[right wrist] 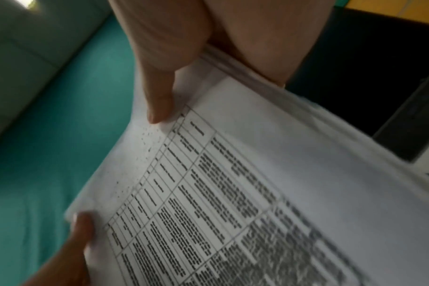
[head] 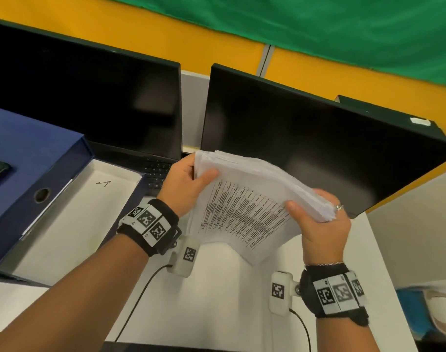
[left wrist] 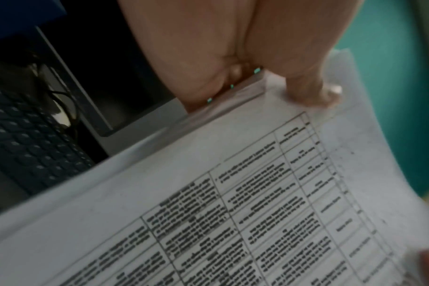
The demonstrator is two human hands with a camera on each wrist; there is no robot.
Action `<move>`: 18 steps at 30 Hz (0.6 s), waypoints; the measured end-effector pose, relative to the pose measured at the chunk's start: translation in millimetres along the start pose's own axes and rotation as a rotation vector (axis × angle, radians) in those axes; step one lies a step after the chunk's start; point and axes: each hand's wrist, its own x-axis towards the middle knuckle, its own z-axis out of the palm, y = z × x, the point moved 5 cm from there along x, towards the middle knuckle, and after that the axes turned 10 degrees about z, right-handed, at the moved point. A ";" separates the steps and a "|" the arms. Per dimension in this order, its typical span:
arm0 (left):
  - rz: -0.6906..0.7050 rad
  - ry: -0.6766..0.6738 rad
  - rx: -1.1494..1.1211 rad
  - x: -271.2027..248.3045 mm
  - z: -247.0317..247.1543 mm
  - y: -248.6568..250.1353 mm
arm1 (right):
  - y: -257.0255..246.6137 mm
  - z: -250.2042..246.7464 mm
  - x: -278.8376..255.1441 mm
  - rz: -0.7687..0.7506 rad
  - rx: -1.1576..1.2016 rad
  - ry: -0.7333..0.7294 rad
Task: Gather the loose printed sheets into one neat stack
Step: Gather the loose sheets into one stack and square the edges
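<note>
A thick stack of printed sheets (head: 249,199) with a table of text on its top page is held tilted in the air above the white desk (head: 216,288). My left hand (head: 185,185) grips its left end, thumb on the top page and fingers behind. My right hand (head: 321,224) grips the right end the same way, thumb on top. In the left wrist view the stack (left wrist: 233,193) fills the frame under my left thumb (left wrist: 314,92). The right wrist view shows the stack (right wrist: 233,193) under my right thumb (right wrist: 159,104). The sheet edges look slightly fanned.
Two dark monitors (head: 305,138) stand behind the stack, with a black keyboard (head: 155,171) under the left one. An open blue box file (head: 33,174) with a white sheet inside lies at the left. Cables run across the desk near my wrists.
</note>
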 end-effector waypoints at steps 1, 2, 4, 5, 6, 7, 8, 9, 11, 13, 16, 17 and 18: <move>-0.037 0.024 -0.028 -3.6 0.6 -1.5 | 4.0 3.0 -2.2 0.022 -0.006 -0.026; -0.071 0.045 -0.088 -5.8 2.4 -3.0 | 7.5 5.9 -3.8 0.040 -0.007 -0.044; -0.160 0.087 -0.262 -7.7 8.2 -4.0 | 12.3 9.8 -5.6 0.058 -0.001 -0.059; -0.194 0.091 -0.340 -7.7 10.9 -1.0 | 13.3 10.6 -6.1 0.057 0.002 -0.063; -0.210 0.074 -0.394 -7.8 13.1 0.6 | 12.9 11.1 -6.7 0.052 0.001 -0.068; -0.217 0.064 -0.439 -7.7 14.8 4.7 | 12.6 10.9 -6.6 0.048 -0.004 -0.074; -0.242 0.079 -0.441 -6.5 14.0 7.2 | 12.3 10.8 -6.6 0.046 -0.009 -0.080; -0.263 0.106 -0.412 -5.0 11.6 5.9 | 12.8 10.7 -6.4 0.048 -0.012 -0.083; -0.284 0.143 -0.392 -3.4 8.4 -0.1 | 12.8 10.7 -6.3 0.053 0.000 -0.089; -0.301 0.113 -0.420 -1.2 9.0 -4.7 | 13.7 11.0 -6.5 0.047 0.003 -0.089; -0.283 0.005 -0.445 2.2 14.7 -0.8 | 13.9 11.2 -7.2 0.039 0.002 -0.082; -0.294 0.001 -0.403 4.1 13.6 -2.8 | 14.0 11.5 -7.5 0.038 0.002 -0.084; -0.301 0.013 -0.363 6.4 11.8 -9.6 | 14.1 11.7 -8.0 0.040 0.004 -0.087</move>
